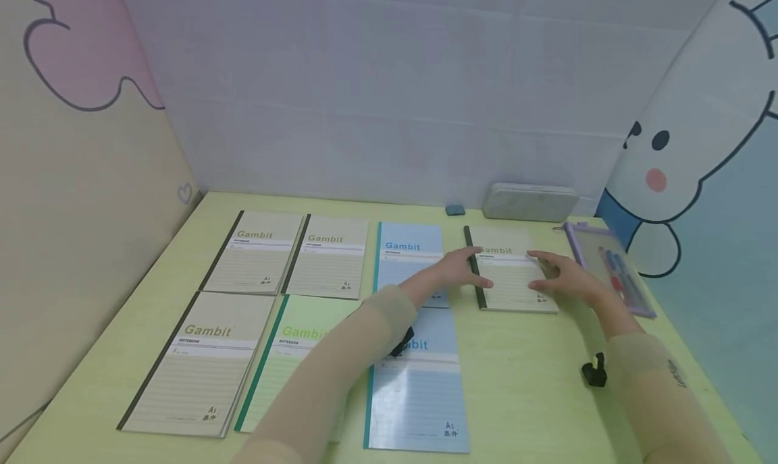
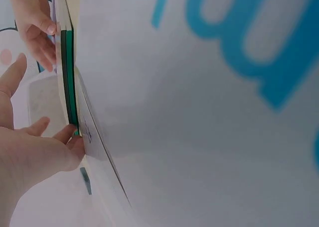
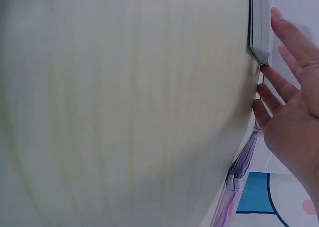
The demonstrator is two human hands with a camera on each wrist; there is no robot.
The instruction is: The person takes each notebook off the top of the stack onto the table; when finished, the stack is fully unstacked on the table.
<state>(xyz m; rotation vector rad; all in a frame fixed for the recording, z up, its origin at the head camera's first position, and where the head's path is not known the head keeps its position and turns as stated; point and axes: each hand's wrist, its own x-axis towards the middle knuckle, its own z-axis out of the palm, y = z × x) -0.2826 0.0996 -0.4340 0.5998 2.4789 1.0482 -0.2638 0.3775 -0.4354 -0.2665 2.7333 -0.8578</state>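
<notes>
A small stack of notebooks [image 1: 507, 275] lies at the right of the table, a beige Gambit one with a dark spine on top. In the left wrist view a green spine [image 2: 71, 77] shows beside the dark one. My left hand [image 1: 457, 268] is at the stack's spine side, thumb extended over the cover and fingertips touching the edge. On the opposite side, my right hand [image 1: 570, 279] has its fingers spread along the edge, with fingertips right at the corner in the right wrist view. Both hands look relaxed, not curled round the stack.
Left of the stack lie two blue notebooks [image 1: 413, 410], a green one [image 1: 298, 356] and several beige ones [image 1: 203, 383] in two rows. A purple-edged pencil pouch [image 1: 608, 265] lies right. Behind stand a pale case [image 1: 531, 202] and a small blue block [image 1: 454, 210].
</notes>
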